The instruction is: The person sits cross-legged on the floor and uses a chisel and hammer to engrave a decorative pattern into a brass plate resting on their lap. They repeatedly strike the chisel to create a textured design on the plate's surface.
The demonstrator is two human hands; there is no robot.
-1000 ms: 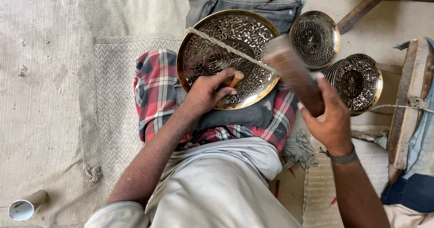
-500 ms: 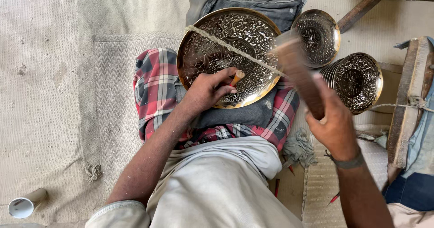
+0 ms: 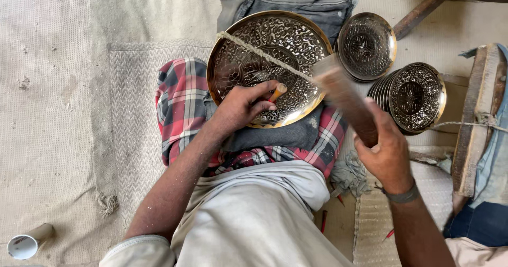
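Note:
A large round engraved metal plate with a golden rim lies on a red plaid cloth over my lap. A thin cord runs across it. My left hand rests on the plate's near edge, shut on a small wooden-handled chisel whose tip touches the plate. My right hand grips a wooden mallet, blurred by motion, just right of the plate and above its rim.
A smaller engraved plate lies beyond, and a stack of similar plates sits to the right. Folded grey cloth lies at the top. A wooden frame stands at the right edge. A small white tube lies bottom left on burlap matting.
The mallet in my right hand has swung down and left toward the chisel. My left hand has stayed in place on the plate.

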